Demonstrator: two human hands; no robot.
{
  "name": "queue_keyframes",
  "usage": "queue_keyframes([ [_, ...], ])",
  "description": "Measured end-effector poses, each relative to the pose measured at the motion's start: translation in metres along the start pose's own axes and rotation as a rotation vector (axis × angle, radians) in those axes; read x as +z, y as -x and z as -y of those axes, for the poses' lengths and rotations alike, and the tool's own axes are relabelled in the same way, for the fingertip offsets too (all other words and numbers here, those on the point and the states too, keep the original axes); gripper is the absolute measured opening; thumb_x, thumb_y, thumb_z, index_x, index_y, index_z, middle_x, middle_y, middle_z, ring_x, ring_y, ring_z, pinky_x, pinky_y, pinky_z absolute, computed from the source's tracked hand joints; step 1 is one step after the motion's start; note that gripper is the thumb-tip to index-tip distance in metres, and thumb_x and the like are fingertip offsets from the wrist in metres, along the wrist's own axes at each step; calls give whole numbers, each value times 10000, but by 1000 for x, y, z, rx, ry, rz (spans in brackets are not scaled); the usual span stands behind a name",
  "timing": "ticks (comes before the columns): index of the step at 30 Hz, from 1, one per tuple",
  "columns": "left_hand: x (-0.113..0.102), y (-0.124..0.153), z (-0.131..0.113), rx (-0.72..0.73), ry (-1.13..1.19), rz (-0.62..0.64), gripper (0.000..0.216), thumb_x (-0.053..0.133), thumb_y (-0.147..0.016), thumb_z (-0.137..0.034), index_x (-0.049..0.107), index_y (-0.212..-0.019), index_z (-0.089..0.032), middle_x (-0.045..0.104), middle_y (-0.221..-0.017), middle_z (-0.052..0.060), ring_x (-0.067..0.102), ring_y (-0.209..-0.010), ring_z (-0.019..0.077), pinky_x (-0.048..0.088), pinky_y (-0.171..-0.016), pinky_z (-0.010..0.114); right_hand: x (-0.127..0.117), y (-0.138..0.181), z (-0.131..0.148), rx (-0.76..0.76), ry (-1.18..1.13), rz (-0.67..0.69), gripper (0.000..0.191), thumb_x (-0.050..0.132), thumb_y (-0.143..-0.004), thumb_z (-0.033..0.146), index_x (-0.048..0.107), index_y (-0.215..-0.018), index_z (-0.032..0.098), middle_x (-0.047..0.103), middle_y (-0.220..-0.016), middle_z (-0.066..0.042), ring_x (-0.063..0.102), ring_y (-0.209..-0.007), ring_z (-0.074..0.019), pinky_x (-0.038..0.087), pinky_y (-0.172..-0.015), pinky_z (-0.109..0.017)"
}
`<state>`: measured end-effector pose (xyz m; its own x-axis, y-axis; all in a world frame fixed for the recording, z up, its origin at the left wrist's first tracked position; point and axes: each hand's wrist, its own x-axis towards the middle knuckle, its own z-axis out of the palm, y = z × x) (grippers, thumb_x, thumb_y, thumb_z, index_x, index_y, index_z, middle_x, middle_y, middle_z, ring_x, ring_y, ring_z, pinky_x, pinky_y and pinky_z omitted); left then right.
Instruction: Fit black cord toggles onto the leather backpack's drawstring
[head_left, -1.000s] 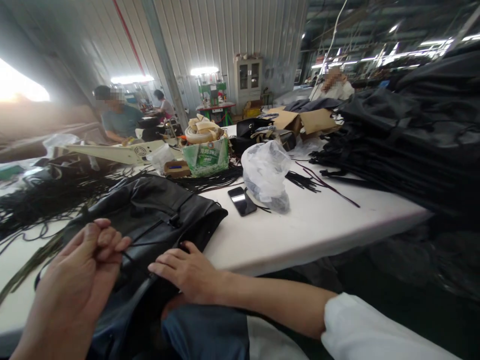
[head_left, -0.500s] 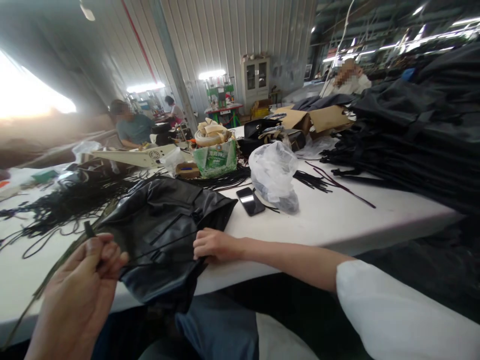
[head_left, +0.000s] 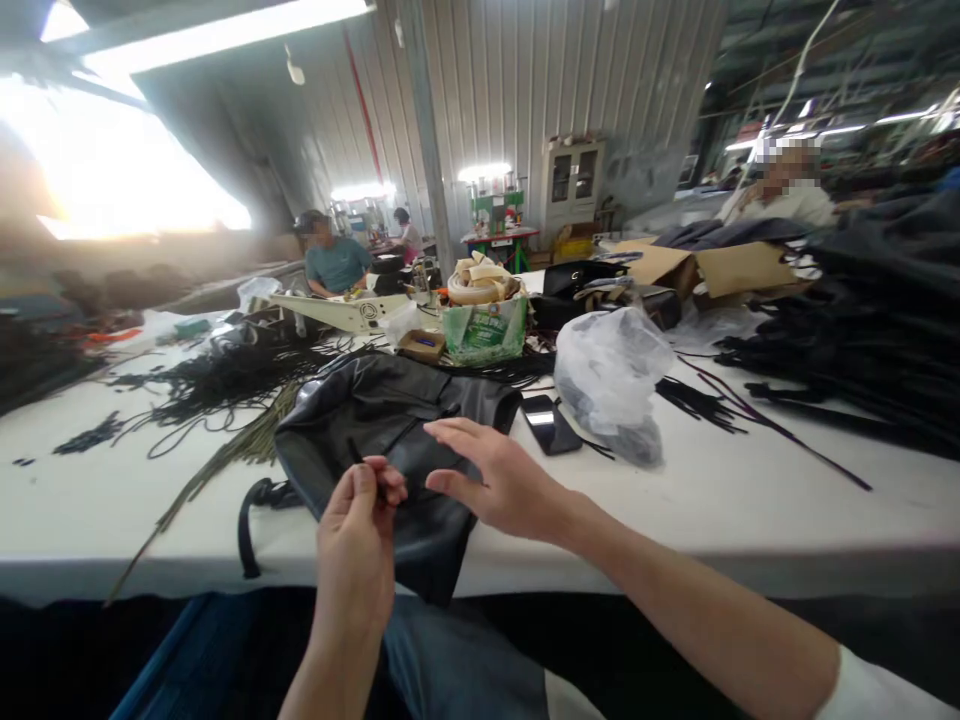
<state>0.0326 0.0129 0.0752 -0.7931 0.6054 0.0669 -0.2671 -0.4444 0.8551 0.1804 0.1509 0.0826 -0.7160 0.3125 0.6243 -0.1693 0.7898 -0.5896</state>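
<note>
Cord (head_left: 352, 449) threading looks to me barely begun: left hand (head_left: 358, 545) pinches its tip, right hand (head_left: 501, 483) hovers open-fingered over black bag (head_left: 390, 420).

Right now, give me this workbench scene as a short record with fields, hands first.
Left hand: raised above the table edge, grip pinched on a thin black cord
Right hand: open, fingers spread over the black bag
Black bag: lies on the white table, its lower part hanging over the near edge
Phone: flat, right of the bag
Plastic bag: beside the phone
Loose cords: scattered at left
</note>
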Motion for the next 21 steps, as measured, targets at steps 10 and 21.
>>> queue_keyframes([
  [10, -31, 8, -6, -25, -110, -119, 418, 984, -791, -521, 856, -1020, -195, 812, -1109, 83, 740, -1059, 207, 577, -886, 260, 121, 6, -5, 129, -122, -11, 410, 675, -1126, 372, 684, -1483, 171, 829, -1183, -94, 768, -1008, -228, 511, -985, -361],
  [21, -35, 4, 6, -106, -49, -36, 461, 1046, -681, -490, 874, -989, -194, 796, -1023, 49, 714, -995, 181, 605, -926, 250, 108, 13, -22, 147, -19, -1, 270, 588, -1172, 320, 830, -1146, 202, 836, -929, -34, 747, -769, -164, 459, -839, -310],
])
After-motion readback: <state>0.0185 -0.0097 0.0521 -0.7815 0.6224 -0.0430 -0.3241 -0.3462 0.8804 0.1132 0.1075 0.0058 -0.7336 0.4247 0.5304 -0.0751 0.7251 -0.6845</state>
